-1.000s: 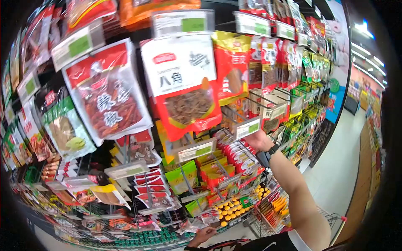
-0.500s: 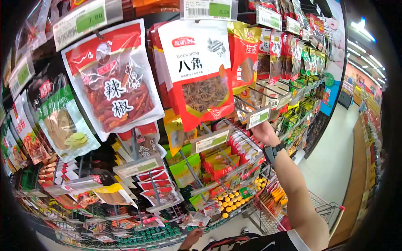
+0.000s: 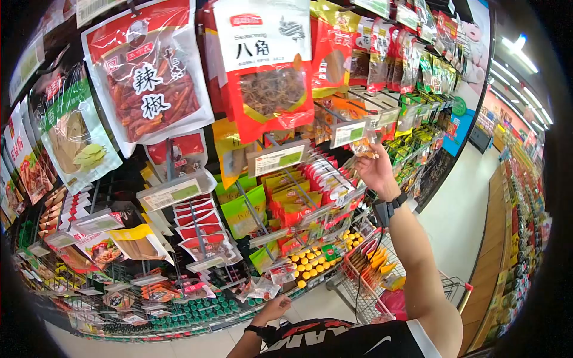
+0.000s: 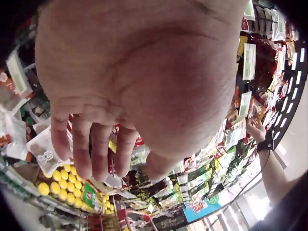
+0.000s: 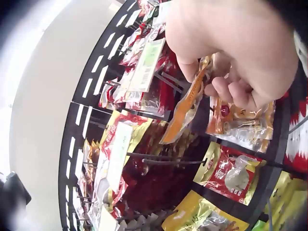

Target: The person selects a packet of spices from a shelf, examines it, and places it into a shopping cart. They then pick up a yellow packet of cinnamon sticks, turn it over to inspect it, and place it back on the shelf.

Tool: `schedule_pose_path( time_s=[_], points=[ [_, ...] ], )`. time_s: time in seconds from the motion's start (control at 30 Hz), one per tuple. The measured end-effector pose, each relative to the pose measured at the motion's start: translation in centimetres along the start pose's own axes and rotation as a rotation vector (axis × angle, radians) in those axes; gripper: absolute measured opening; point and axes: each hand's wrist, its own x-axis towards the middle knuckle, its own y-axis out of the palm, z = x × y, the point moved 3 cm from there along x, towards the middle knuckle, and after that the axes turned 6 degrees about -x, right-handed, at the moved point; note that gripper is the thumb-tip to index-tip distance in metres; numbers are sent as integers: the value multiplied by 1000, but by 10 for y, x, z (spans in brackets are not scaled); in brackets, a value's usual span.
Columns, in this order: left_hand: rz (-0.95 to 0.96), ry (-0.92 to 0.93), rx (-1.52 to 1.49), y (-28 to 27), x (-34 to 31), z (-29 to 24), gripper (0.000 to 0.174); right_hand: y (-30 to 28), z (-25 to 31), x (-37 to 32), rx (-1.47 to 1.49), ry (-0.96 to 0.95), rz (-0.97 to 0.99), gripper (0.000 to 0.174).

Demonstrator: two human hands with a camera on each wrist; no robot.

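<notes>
My right hand (image 3: 377, 172) is raised at the rack, just below a price tag (image 3: 349, 134). Between its thumb and curled fingers it pinches a small orange and clear packet (image 5: 185, 109), best seen in the right wrist view. Similar orange packets (image 5: 245, 118) hang behind that hand, with a red and gold packet (image 5: 230, 173) nearby. Low in the head view, my left hand (image 3: 276, 309) hangs near clear plastic packets (image 3: 262, 289). The left wrist view shows its palm, fingers (image 4: 99, 151) loosely bent and holding nothing.
Large star anise (image 3: 268, 89) and dried chilli bags (image 3: 149, 89) hang close in front. A wire shopping cart (image 3: 364, 286) with orange packets inside stands by my right side. Yellow-capped containers (image 3: 310, 265) sit low on the shelf. An aisle floor (image 3: 459, 221) runs off right.
My right hand has come out from behind the price tag, and a packet now shows in its fingers. The bags have shifted up and left in view; more of the left arm shows.
</notes>
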Motion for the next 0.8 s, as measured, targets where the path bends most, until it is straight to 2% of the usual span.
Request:
schedule_pose_path(
  time_s=[0.07, 0.13, 0.2, 0.27, 0.3, 0.4, 0.43, 0.47, 0.53, 0.57, 0.63, 0.7, 0.73, 0.77, 0.8],
  points=[
    [35, -5, 22, 21, 3, 9, 34, -2, 4, -21, 6, 18, -44, 18],
    [77, 4, -7, 45, 3, 23, 35, -3, 4, -43, -120, -37, -96, 18],
    [177, -37, -23, 62, 8, 36, 39, -9, 5, -69, -76, 47, -16, 18],
    [239, -132, -63, 81, 13, 51, 41, -31, 7, -89, -76, 35, 4, 23],
    [289, -130, -3, 85, 15, 38, 44, -27, 14, -106, -112, 78, 123, 23],
    [340, -66, 88, 99, 23, -21, 39, -26, 18, -160, -230, 8, -63, 34],
    [326, 62, 29, 109, 42, 4, 41, -47, 16, -171, -211, 3, 20, 42],
    [324, 40, 91, 113, 49, -20, 39, -69, 8, -185, -246, 54, -2, 46],
    [286, 97, 106, 122, 48, -85, 38, -94, -5, -228, -401, 185, -13, 37],
    [317, 115, 59, 129, 49, -110, 38, -131, -23, -250, -474, 182, -25, 34],
    [216, 363, 285, 147, 46, -135, 44, -172, -44, -309, -700, 301, -6, 29],
    [400, 302, -499, 176, 42, -174, 56, -201, -65, -367, -986, 385, 18, 36],
    [415, 370, -410, 197, 40, -189, 63, -225, -90, -395, -882, 437, 56, 35],
    [425, 439, -323, 217, 37, -204, 71, -229, -95, -424, -954, 685, -49, 36],
    [430, 510, -239, 238, 35, -219, 80, -215, -93, -447, -820, 665, 37, 37]
  ],
)
